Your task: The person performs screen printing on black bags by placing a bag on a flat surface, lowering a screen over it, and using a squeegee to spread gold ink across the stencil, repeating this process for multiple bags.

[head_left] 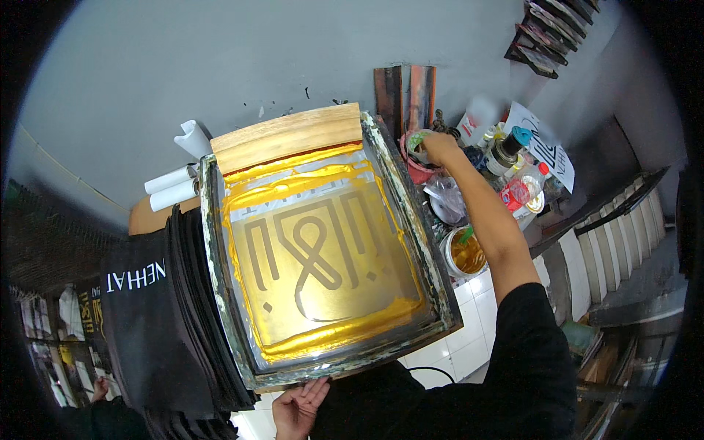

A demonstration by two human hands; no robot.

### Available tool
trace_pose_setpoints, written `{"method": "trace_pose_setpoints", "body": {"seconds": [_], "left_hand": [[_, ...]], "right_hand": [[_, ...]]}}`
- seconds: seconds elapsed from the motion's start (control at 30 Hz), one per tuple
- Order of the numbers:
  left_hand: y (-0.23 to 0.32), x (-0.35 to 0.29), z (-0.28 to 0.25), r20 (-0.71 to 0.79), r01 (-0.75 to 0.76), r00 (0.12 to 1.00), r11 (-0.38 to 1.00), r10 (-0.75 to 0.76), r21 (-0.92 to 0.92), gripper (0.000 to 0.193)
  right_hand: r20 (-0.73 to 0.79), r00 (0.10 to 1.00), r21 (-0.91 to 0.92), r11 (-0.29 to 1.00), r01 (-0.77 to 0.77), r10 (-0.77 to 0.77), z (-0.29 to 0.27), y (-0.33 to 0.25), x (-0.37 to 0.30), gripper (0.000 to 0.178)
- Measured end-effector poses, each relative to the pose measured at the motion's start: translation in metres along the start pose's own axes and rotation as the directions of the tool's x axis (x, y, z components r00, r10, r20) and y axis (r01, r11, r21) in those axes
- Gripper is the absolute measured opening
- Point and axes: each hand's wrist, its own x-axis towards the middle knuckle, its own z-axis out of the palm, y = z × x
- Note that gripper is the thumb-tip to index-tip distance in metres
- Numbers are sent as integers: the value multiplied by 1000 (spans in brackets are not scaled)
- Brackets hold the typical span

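A screen-printing frame (447,312) lies in front of me, its mesh smeared with gold ink around a looping stencil. Along its far end rests a squeegee with a wooden handle (286,136), thick gold ink at its blade. My left hand (299,408) is at the frame's near edge, fingers stretched out and their tips touching the edge. At the back right, my right hand (441,149) reaches into a pale cup (416,139) set in a pink tub (420,174). Its fingers look closed, but whatever they hold is hidden.
Black printed fabric pieces (143,308) hang stacked left of the frame, near white paper rolls (172,189). Right of it stand a bucket of gold ink (466,251), a blue-capped jar (506,152) and a red-capped bottle (524,187). Another hand (100,387) shows at lower left, possibly a reflection.
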Motion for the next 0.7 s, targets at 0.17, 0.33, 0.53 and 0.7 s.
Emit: {"method": "trace_pose_setpoints", "body": {"seconds": [0.17,0.33,0.53,0.7], "left_hand": [[3,-16,22,-50,23,999,981,-13,193,36],[21,-50,46,207,-242,970,655,132,716,36],[10,-41,146,579,-636,772,341,263,693,36],[-31,3,223,776,-711,631,412,17,569,62]], "right_hand": [[-242,970,354,930,95,-7,3,30,-20,33],[-254,966,776,606,177,43,-44,64,-66,24],[-336,936,917,193,350,-101,-124,-18,-245,24],[-391,905,909,-221,352,-166,-96,-61,-342,23]]}}
